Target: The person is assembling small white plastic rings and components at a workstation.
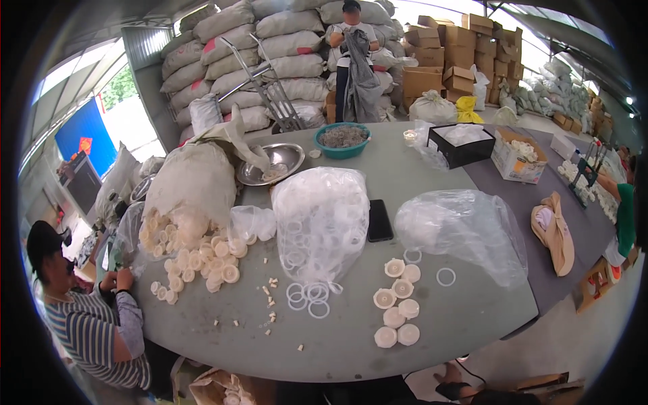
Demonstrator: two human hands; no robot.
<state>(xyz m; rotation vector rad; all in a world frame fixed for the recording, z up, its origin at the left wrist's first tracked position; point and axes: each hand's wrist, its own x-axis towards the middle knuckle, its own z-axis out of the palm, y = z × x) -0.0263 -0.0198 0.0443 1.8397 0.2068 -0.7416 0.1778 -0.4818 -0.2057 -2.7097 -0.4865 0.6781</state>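
Neither my left hand nor my right hand shows in the head view. On the grey-green table (351, 351) in front of me, several cream round plastic caps (408, 334) stand in a cluster right of centre. Several clear plastic rings (318, 309) lie at the mouth of a clear plastic bag (320, 223) holding more rings. Another clear bag (466, 233) lies to the right, with a loose ring (445, 277) near it. Many cream caps (196, 260) spill from a large woven sack (192, 172) at the left. Small cream plastic pieces (272, 300) are scattered between.
A black phone (380, 221) lies mid-table. Farther back are a metal bowl (287, 158), a teal basin (342, 150), a black box (461, 150) and a carton (518, 158). One person (88, 324) works at the left; another person (354, 61) stands behind, holding grey cloth.
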